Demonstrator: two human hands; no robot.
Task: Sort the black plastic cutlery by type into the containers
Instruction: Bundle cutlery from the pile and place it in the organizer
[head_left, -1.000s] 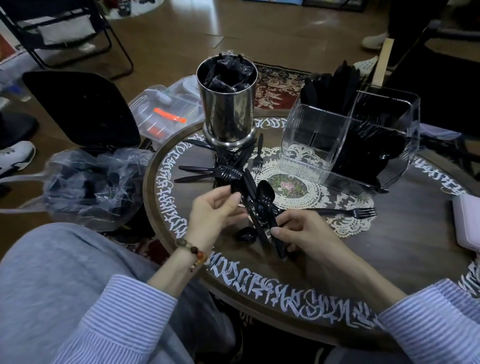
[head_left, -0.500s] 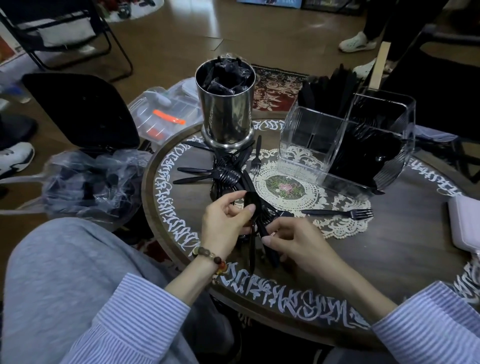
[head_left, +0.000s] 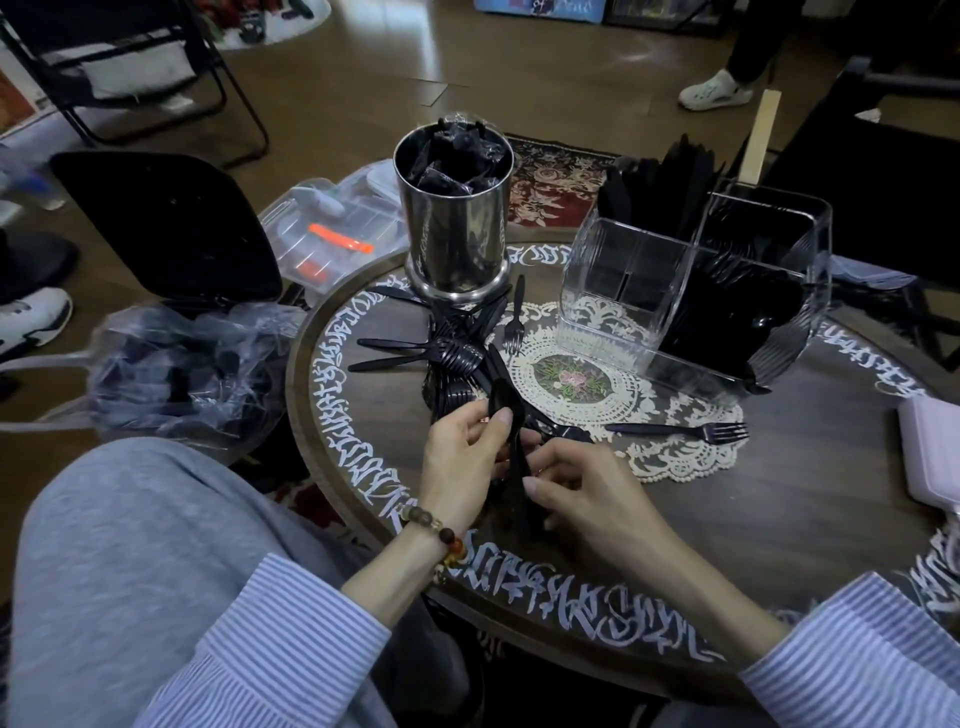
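My left hand (head_left: 460, 460) and my right hand (head_left: 582, 493) meet over the near middle of the round table (head_left: 779, 519). Between them stands a small bundle of black spoons (head_left: 506, 410), bowls up; my left hand's fingers curl round it and my right hand pinches its handles lower down. A pile of loose black forks and spoons (head_left: 457, 353) lies just beyond, below the steel cup (head_left: 454, 228), which is stuffed with black pieces. A single fork (head_left: 680, 430) lies on the lace doily. The clear divided holder (head_left: 691, 296) at the back right has black cutlery in its right and rear compartments.
A clear plastic bag (head_left: 176, 369) with black pieces sits left of the table beside a black seat (head_left: 166, 228). A clear box (head_left: 332, 234) with orange items lies behind it. A pale case (head_left: 930, 452) rests at the table's right edge. Someone's shoe (head_left: 714, 91) stands far back.
Both hands have drawn together around the spoons and stood the bundle more upright; my left hand went from touching the spoons to wrapping round them.
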